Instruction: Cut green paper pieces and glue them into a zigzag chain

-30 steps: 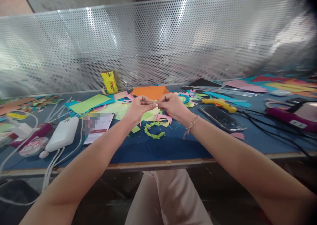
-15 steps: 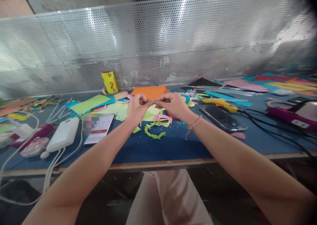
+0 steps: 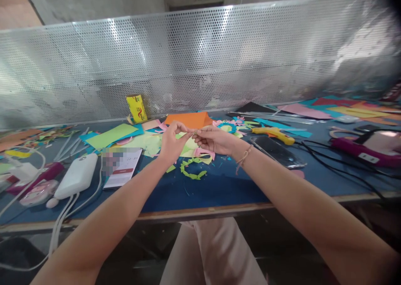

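My left hand (image 3: 173, 142) and my right hand (image 3: 213, 139) meet fingertip to fingertip above the blue table (image 3: 219, 189). Both pinch one tiny piece between thumb and forefinger; it is too small to name. A beaded bracelet circles my right wrist. Just below the hands lie a curled green paper strip (image 3: 191, 170) and a pink paper curl (image 3: 203, 153) on light green sheets. A folded orange sheet (image 3: 189, 119) lies right behind my hands.
Left of my hands: a phone (image 3: 122, 166), a white power bank (image 3: 77, 176) with cables, a pink device (image 3: 37, 193). Right: a phone (image 3: 277, 150), a yellow glue gun (image 3: 274, 133), black cables, a purple tool (image 3: 363, 153). A perforated metal screen (image 3: 200, 59) backs the table; a yellow packet (image 3: 137, 108) leans on it.
My hands have stayed joined in the same pinch, turning slightly. The view has tilted up a little, so everything sits a bit lower and left.
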Tool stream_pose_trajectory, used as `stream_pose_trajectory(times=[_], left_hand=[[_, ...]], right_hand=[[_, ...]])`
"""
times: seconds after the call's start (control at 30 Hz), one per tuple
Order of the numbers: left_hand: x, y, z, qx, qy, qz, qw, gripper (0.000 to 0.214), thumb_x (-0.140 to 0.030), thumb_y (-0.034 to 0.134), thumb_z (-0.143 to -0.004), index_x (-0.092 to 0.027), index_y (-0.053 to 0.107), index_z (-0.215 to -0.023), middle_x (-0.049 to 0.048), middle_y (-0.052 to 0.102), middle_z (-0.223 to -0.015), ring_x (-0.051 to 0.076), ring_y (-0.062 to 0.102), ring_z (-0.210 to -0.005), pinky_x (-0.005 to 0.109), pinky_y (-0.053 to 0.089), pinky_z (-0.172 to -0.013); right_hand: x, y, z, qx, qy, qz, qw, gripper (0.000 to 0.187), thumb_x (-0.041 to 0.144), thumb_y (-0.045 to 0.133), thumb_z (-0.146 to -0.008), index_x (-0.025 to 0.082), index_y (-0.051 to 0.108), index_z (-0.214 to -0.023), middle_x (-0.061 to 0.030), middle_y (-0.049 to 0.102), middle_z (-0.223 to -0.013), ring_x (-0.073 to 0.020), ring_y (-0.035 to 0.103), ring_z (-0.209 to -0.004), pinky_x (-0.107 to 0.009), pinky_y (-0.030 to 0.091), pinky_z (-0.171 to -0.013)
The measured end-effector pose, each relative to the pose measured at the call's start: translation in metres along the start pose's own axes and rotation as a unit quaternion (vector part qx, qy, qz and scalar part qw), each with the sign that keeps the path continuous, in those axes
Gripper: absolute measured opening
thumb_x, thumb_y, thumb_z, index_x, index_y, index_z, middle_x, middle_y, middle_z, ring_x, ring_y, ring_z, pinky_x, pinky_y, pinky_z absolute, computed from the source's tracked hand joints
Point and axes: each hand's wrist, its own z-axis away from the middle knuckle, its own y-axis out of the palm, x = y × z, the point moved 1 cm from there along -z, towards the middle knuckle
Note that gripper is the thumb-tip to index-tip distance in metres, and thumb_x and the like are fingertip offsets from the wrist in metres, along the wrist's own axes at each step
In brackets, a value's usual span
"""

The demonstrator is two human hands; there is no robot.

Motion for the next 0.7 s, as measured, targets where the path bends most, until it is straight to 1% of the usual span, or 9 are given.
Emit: stream_pose_trajectory(times=[0.1,0.17,0.27,0.33,0.4,0.47,0.53,0.6,0.7], left_hand=[[0.001,0.000,0.000,-0.009,0.010,-0.009,1.000,0.019,-0.016,0.062,-0.073,-0.022,0.045,-0.080,0.0019,0.063,-0.085,0.016,0.062,-0.091,0.029,0.039,-0.086],[0.005,0.000,-0.001,-0.027,0.008,-0.030,0.999,0.015,-0.017,0.055,-0.078,-0.022,0.045,-0.087,0.0055,0.062,-0.101,0.017,0.058,-0.101,0.030,0.039,-0.088],[0.015,0.001,-0.002,-0.025,-0.048,-0.160,0.986,0.016,-0.021,0.049,-0.080,-0.019,0.045,-0.095,0.0110,0.057,-0.113,0.020,0.054,-0.106,0.033,0.040,-0.085],[0.020,0.003,0.001,0.058,-0.106,-0.282,0.952,0.024,-0.030,0.055,-0.075,-0.016,0.048,-0.093,0.0134,0.059,-0.106,0.024,0.056,-0.098,0.035,0.041,-0.081],[0.022,0.005,0.005,0.154,-0.123,-0.366,0.910,0.039,-0.047,0.061,-0.068,-0.016,0.050,-0.089,0.0137,0.060,-0.100,0.028,0.056,-0.094,0.036,0.041,-0.077],[0.022,0.007,0.010,0.237,-0.131,-0.400,0.876,0.051,-0.061,0.060,-0.062,-0.017,0.052,-0.086,0.0118,0.062,-0.093,0.029,0.057,-0.087,0.034,0.040,-0.069],[0.023,0.008,0.013,0.302,-0.145,-0.406,0.851,0.052,-0.065,0.059,-0.060,-0.018,0.052,-0.083,0.0090,0.062,-0.086,0.026,0.058,-0.079,0.032,0.038,-0.063],[0.024,0.008,0.014,0.335,-0.158,-0.399,0.839,0.048,-0.062,0.060,-0.060,-0.019,0.051,-0.082,0.0068,0.063,-0.083,0.024,0.058,-0.075,0.030,0.037,-0.060],[0.025,0.007,0.014,0.344,-0.178,-0.370,0.844,0.041,-0.053,0.061,-0.063,-0.020,0.051,-0.085,0.0050,0.063,-0.084,0.022,0.057,-0.074,0.028,0.037,-0.059]], right_hand=[[-0.001,-0.003,-0.002,-0.013,-0.017,-0.002,1.000,0.014,0.010,0.058,-0.080,0.012,0.064,-0.068,-0.0022,0.064,-0.064,-0.0042,0.057,-0.055,-0.014,0.050,-0.057],[-0.001,-0.006,-0.004,-0.032,-0.053,0.039,0.997,0.011,0.015,0.062,-0.077,0.013,0.064,-0.066,-0.0025,0.064,-0.065,-0.0053,0.058,-0.056,-0.016,0.050,-0.057],[0.000,-0.012,-0.006,-0.069,-0.112,0.115,0.985,0.010,0.021,0.068,-0.072,0.014,0.065,-0.066,-0.0027,0.064,-0.063,-0.0074,0.058,-0.056,-0.020,0.050,-0.059],[0.000,-0.015,-0.008,-0.086,-0.132,0.143,0.977,0.011,0.023,0.071,-0.067,0.014,0.066,-0.066,-0.0023,0.064,-0.061,-0.0082,0.058,-0.056,-0.022,0.050,-0.060],[0.001,-0.019,-0.009,-0.098,-0.146,0.150,0.973,0.012,0.025,0.073,-0.064,0.015,0.066,-0.065,-0.0018,0.063,-0.059,-0.0085,0.057,-0.055,-0.023,0.050,-0.060],[0.001,-0.022,-0.010,-0.110,-0.153,0.147,0.971,0.013,0.025,0.074,-0.061,0.015,0.066,-0.062,-0.0012,0.062,-0.058,-0.0083,0.057,-0.054,-0.023,0.049,-0.059],[0.000,-0.024,-0.011,-0.122,-0.156,0.141,0.970,0.012,0.023,0.075,-0.060,0.014,0.066,-0.061,-0.0005,0.061,-0.055,-0.0076,0.056,-0.052,-0.022,0.049,-0.057],[0.000,-0.026,-0.012,-0.131,-0.158,0.129,0.970,0.011,0.021,0.075,-0.059,0.014,0.066,-0.060,-0.0005,0.061,-0.055,-0.0072,0.055,-0.052,-0.022,0.048,-0.056],[0.000,-0.027,-0.013,-0.137,-0.156,0.104,0.973,0.009,0.019,0.074,-0.060,0.014,0.067,-0.061,-0.0015,0.063,-0.058,-0.0073,0.056,-0.053,-0.021,0.048,-0.056]])
